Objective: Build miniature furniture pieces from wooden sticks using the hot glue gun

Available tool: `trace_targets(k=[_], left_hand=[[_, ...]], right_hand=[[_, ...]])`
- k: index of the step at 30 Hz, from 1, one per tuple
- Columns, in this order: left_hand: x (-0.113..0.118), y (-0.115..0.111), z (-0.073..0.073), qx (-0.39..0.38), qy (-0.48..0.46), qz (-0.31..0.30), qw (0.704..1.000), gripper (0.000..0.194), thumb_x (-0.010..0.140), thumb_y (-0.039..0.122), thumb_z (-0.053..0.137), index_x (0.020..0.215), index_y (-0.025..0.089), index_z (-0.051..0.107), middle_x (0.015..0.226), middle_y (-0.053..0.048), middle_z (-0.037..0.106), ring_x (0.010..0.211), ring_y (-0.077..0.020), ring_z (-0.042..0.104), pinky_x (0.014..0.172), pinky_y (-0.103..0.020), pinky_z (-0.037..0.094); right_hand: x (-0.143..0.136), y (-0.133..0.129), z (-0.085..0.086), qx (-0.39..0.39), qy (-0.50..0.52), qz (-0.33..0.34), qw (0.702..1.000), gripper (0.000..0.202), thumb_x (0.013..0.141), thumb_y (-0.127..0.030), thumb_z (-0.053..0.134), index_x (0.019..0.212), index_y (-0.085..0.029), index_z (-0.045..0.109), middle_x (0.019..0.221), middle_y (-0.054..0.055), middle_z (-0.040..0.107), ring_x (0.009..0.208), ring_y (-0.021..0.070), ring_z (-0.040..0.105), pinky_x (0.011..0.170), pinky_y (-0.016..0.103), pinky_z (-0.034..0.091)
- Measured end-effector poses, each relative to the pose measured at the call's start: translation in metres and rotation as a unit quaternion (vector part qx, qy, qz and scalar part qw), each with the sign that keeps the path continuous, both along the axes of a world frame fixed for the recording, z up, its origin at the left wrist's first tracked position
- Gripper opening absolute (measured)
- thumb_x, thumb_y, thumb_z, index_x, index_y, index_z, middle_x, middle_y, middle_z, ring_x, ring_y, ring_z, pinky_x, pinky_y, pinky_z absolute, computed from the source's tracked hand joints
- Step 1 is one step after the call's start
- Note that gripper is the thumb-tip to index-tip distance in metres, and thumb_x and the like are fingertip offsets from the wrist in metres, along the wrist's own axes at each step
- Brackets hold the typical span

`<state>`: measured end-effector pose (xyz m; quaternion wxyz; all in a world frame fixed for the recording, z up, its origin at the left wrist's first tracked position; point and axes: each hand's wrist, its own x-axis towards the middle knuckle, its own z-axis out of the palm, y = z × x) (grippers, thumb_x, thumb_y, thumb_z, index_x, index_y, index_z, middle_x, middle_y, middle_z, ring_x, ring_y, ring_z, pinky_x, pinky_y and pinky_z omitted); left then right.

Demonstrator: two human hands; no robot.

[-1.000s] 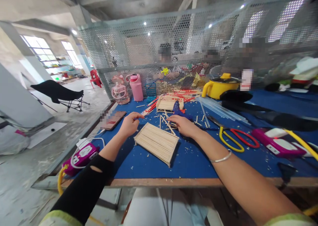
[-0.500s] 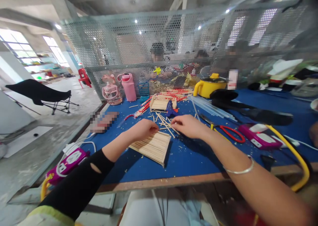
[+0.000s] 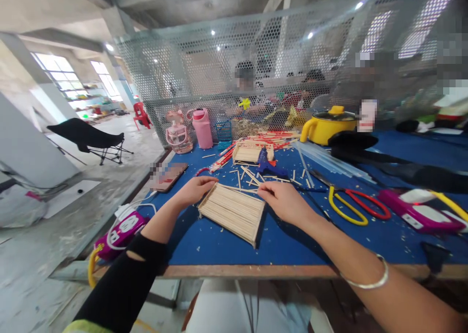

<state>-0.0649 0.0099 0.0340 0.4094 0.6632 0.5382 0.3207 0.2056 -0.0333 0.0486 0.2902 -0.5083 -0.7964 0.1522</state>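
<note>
A rectangular panel of pale wooden sticks (image 3: pixel 232 210) laid side by side, with a raised stick edging, rests on the blue table in front of me. Along its far edge runs a thin wooden stick (image 3: pixel 239 189). My left hand (image 3: pixel 193 191) is closed at the panel's far left corner, fingertips pinching the left end of that stick. At the other end, my right hand (image 3: pixel 280 199) pinches the stick near the far right corner. Loose short sticks (image 3: pixel 250 174) lie just beyond. Behind them are a small stick-built piece (image 3: pixel 250 153) and a blue glue gun (image 3: pixel 268 165).
Scissors (image 3: pixel 349 206) with yellow and red handles and a purple power strip (image 3: pixel 417 211) lie right. A yellow pot (image 3: pixel 331 127) and clear glue sticks (image 3: pixel 332 162) stand farther back. Leftward are a phone (image 3: pixel 170 177), a pink bottle (image 3: pixel 202 129) and another purple strip (image 3: pixel 122 233).
My left hand has moved from over the panel to its far left corner. My right hand has come from the loose sticks to the panel's far right corner. The view has swung left.
</note>
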Motion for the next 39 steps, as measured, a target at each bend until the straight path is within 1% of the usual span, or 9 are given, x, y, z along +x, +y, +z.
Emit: trace_targets(k=[3,5,11,16,21,28,32,36,39], left_hand=[[0.003,-0.001,-0.010,-0.034,-0.049,0.004,0.998,0.039,0.072,0.045,0.062,0.094,0.014,0.065,0.064,0.001,0.060,0.050,-0.0094,0.046,0.048,-0.021,0.032],[0.004,0.000,-0.013,-0.047,-0.076,0.002,0.996,0.037,0.071,0.046,0.062,0.090,0.014,0.065,0.062,0.002,0.057,0.048,-0.0081,0.043,0.047,-0.021,0.030],[0.004,0.000,-0.017,-0.062,-0.123,0.009,0.990,0.045,0.068,0.046,0.066,0.101,0.015,0.064,0.076,-0.002,0.065,0.062,-0.0120,0.054,0.058,-0.024,0.038],[0.005,-0.002,-0.015,-0.074,-0.124,0.018,0.989,0.036,0.067,0.041,0.068,0.091,0.013,0.068,0.070,-0.001,0.065,0.060,-0.0121,0.054,0.058,-0.024,0.038],[0.004,-0.003,-0.014,-0.079,-0.129,0.027,0.988,0.031,0.066,0.036,0.067,0.087,0.014,0.067,0.066,0.000,0.064,0.056,-0.0110,0.053,0.055,-0.023,0.037],[0.003,-0.004,-0.014,-0.080,-0.138,0.058,0.985,0.025,0.064,0.032,0.067,0.082,0.014,0.067,0.062,0.002,0.062,0.054,-0.0107,0.052,0.055,-0.023,0.036],[0.003,-0.004,-0.015,-0.082,-0.144,0.067,0.984,0.027,0.064,0.035,0.070,0.080,0.014,0.068,0.065,0.001,0.064,0.056,-0.0109,0.053,0.057,-0.023,0.036],[0.006,-0.005,-0.016,-0.102,-0.160,0.081,0.978,0.025,0.062,0.034,0.073,0.074,0.013,0.067,0.060,0.002,0.063,0.053,-0.0106,0.053,0.055,-0.024,0.037],[0.010,-0.007,-0.015,-0.120,-0.186,0.096,0.970,0.028,0.060,0.030,0.074,0.079,0.013,0.065,0.061,0.000,0.065,0.053,-0.0126,0.056,0.055,-0.025,0.040]], right_hand=[[0.000,0.003,-0.003,0.001,0.013,-0.014,1.000,0.023,0.085,-0.030,0.047,0.069,-0.019,0.060,0.066,0.001,0.063,0.062,0.0145,0.055,0.060,0.025,0.036],[0.000,0.005,-0.006,0.000,0.015,-0.023,1.000,0.024,0.085,-0.031,0.048,0.068,-0.019,0.059,0.063,0.000,0.062,0.060,0.0144,0.054,0.059,0.025,0.036],[0.001,0.003,-0.011,0.019,0.018,-0.015,1.000,0.020,0.083,-0.028,0.053,0.068,-0.019,0.062,0.064,-0.001,0.064,0.060,0.0138,0.057,0.060,0.024,0.037],[-0.002,0.000,-0.009,0.094,0.043,-0.024,0.994,0.019,0.086,-0.029,0.051,0.077,-0.019,0.064,0.077,0.002,0.069,0.072,0.0152,0.061,0.068,0.025,0.041],[-0.003,0.002,-0.007,0.093,0.047,-0.045,0.994,0.022,0.087,-0.033,0.050,0.079,-0.019,0.064,0.078,0.004,0.069,0.072,0.0169,0.061,0.069,0.026,0.041],[0.001,0.003,-0.014,0.005,-0.003,0.009,1.000,0.020,0.082,-0.027,0.050,0.069,-0.019,0.063,0.072,0.001,0.067,0.065,0.0148,0.057,0.062,0.026,0.038],[0.000,0.007,-0.020,-0.061,0.057,0.007,0.996,0.019,0.079,-0.029,0.051,0.071,-0.018,0.064,0.068,0.000,0.064,0.061,0.0136,0.054,0.059,0.025,0.038],[-0.002,0.012,-0.025,-0.115,0.114,-0.005,0.987,0.021,0.075,-0.033,0.053,0.072,-0.016,0.065,0.065,0.000,0.062,0.060,0.0131,0.052,0.060,0.025,0.039],[-0.004,0.014,-0.026,-0.149,0.130,-0.013,0.980,0.019,0.073,-0.032,0.055,0.076,-0.016,0.065,0.063,-0.001,0.061,0.057,0.0120,0.050,0.056,0.024,0.038]])
